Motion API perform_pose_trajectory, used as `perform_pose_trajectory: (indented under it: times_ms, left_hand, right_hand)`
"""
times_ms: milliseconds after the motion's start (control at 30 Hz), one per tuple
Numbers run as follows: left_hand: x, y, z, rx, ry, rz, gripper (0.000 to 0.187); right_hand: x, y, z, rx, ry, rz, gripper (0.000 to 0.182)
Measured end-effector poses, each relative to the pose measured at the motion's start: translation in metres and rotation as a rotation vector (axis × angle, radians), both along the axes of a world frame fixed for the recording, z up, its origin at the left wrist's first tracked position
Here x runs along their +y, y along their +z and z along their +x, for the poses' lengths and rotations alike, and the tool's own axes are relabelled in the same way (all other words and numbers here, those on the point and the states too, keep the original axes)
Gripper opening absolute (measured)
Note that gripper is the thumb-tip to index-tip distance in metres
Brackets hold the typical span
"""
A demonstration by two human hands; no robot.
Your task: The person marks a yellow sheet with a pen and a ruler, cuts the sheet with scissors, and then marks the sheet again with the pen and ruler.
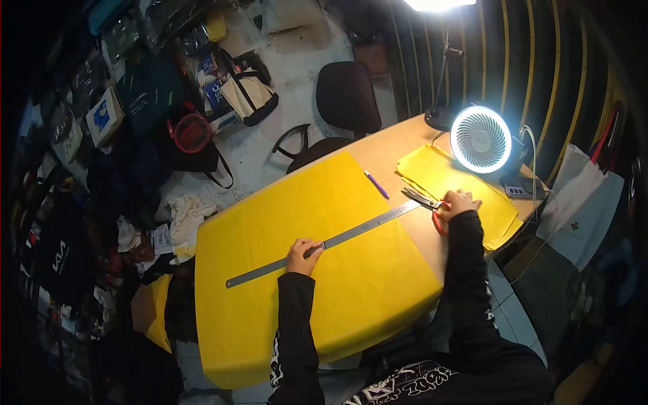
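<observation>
A long metal ruler (358,229) lies slantwise across a large yellow sheet of material (270,229) that is spread over the table and hangs past its near edge. My left hand (304,256) is closed on the ruler left of its middle, with the thumb and fingers pinching its edges. Near the ruler's far right end, my right hand (460,202) has its fingers curled at the red handles of a pair of scissors (422,198). The scissor blades point left, slightly apart. A purple pen (376,184) rests by the sheet's upper right edge.
Stacked yellow pieces (489,209) lie at the table's right, beside a lit round fan (480,140). A lamp stand (442,88) rises behind. An office chair (347,98) stands beyond the table. Bags and piled goods (152,91) crowd the floor at left.
</observation>
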State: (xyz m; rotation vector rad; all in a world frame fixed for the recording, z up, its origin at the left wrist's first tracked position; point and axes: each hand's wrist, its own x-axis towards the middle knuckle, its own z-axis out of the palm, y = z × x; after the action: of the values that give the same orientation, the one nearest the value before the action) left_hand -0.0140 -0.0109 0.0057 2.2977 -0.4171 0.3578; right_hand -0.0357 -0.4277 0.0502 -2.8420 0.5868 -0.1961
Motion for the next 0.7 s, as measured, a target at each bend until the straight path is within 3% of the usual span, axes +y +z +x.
perform_pose_trajectory:
  times_ms: [333, 433, 633, 700]
  left_hand:
    - [-0.009, -0.006, 0.004, -0.055, 0.003, 0.023, 0.019]
    - [-0.017, -0.009, 0.004, -0.078, -0.003, 0.022, 0.019]
    - [-0.027, -0.007, 0.006, -0.07, -0.012, 0.058, 0.019]
    - [-0.032, -0.006, 0.007, -0.065, -0.013, 0.056, 0.019]
  right_hand:
    - [-0.014, 0.009, -0.015, -0.014, 0.401, -0.008, 0.024]
    - [-0.019, 0.014, -0.008, 0.049, 0.381, 0.014, 0.035]
    - [-0.031, 0.017, -0.012, -0.196, 0.313, 0.061, 0.048]
    - [-0.03, 0.019, -0.028, -0.277, 0.246, 0.233, 0.05]
